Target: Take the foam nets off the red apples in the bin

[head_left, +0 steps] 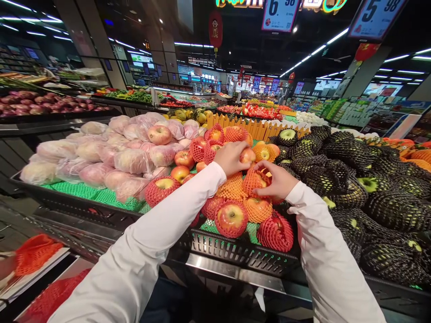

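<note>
One unwrapped apple (248, 155) lies at the fingertips of the left hand (230, 158), whose grip is curled about it; the far fingers are hidden, so their spread cannot be told. Just beside it, the right hand (279, 180) has its thumb and forefinger moderately parted, and this grip has hold of a sleeved apple (255, 180) (its foam net is orange-red) between them. Both fruits are over the middle of a pile of netted apples (230, 218), a few of them bare, in a black crate (235, 250) with a slotted front wall and a green mesh liner (253, 231). To the left of the pile are bagged fruits (133, 160) in thin clear film, with a lone red-yellow apple (159, 134) resting on top; to the right, pale green fruits in black netting (336, 157). Behind stands a low yellow fence (257, 129). Overhead, two price signs (279, 15) read 6.98 and 5.98.
</note>
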Action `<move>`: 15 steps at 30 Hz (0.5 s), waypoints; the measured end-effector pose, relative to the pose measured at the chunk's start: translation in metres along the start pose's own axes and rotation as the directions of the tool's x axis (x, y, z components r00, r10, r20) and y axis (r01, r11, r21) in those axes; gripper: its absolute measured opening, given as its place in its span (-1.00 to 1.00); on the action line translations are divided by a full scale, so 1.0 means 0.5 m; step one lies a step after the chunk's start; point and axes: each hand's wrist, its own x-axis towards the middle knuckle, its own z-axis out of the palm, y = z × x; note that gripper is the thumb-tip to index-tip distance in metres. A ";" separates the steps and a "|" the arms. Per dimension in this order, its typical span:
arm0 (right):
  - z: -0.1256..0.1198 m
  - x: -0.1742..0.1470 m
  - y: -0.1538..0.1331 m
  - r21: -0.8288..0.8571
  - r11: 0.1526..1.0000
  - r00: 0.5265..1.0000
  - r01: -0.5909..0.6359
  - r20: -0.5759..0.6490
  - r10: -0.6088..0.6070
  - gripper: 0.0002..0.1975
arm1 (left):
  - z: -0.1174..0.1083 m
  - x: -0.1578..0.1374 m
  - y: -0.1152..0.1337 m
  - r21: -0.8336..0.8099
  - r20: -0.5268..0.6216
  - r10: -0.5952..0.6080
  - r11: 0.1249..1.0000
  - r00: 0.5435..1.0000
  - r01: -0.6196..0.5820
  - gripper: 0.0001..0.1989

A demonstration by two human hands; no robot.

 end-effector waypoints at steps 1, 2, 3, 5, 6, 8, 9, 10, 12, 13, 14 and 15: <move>0.004 0.002 0.000 -0.011 1.000 1.000 -0.010 0.001 0.010 -0.49 | -0.002 0.002 -0.005 -0.045 -0.127 0.023 0.999 0.992 -0.029 -0.50; 0.010 0.004 0.000 -0.039 0.999 1.000 -0.013 -0.003 0.013 -0.49 | -0.005 0.003 -0.010 -0.069 -0.242 0.044 0.996 0.969 -0.062 -0.51; 0.017 0.006 -0.001 -0.079 0.997 1.000 -0.009 -0.010 0.009 -0.48 | -0.007 0.003 -0.014 -0.075 -0.335 0.060 0.993 0.940 -0.090 -0.52; 0.028 0.009 -0.002 -0.150 0.988 1.000 0.018 -0.018 -0.021 -0.43 | -0.010 0.002 -0.021 -0.065 -0.465 0.076 0.991 0.882 -0.120 -0.53; 0.031 0.010 -0.001 -0.157 0.987 0.999 0.041 -0.014 -0.043 -0.40 | -0.011 0.001 -0.023 -0.057 -0.507 0.079 0.991 0.858 -0.125 -0.53; 0.031 0.009 0.002 -0.105 0.991 0.996 0.081 -0.013 -0.083 -0.35 | -0.015 -0.001 -0.024 -0.036 -0.560 0.086 0.991 0.824 -0.128 -0.53; 0.029 0.008 0.004 -0.057 0.994 0.995 0.089 -0.035 -0.091 -0.34 | -0.018 -0.002 -0.022 -0.024 -0.574 0.091 0.991 0.814 -0.128 -0.52; 0.026 0.007 0.005 -0.005 0.996 0.992 0.093 -0.083 -0.093 -0.36 | -0.021 -0.003 -0.020 -0.013 -0.580 0.099 0.991 0.808 -0.132 -0.52; 0.021 0.009 0.005 0.099 0.990 0.968 0.098 -0.242 -0.072 -0.41 | -0.028 -0.005 -0.013 0.002 -0.573 0.137 0.986 0.808 -0.166 -0.50; 0.021 0.011 0.003 0.152 0.982 0.941 0.110 -0.334 -0.054 -0.42 | -0.031 -0.006 -0.008 0.005 -0.558 0.173 0.979 0.811 -0.205 -0.49; 0.022 0.014 0.000 0.205 0.970 0.909 0.131 -0.414 -0.035 -0.41 | -0.033 -0.006 -0.004 0.004 -0.537 0.223 0.965 0.814 -0.262 -0.49; 0.026 0.017 -0.004 0.258 0.953 0.883 0.158 -0.469 -0.020 -0.40 | -0.034 -0.006 -0.001 0.001 -0.512 0.283 0.944 0.811 -0.329 -0.48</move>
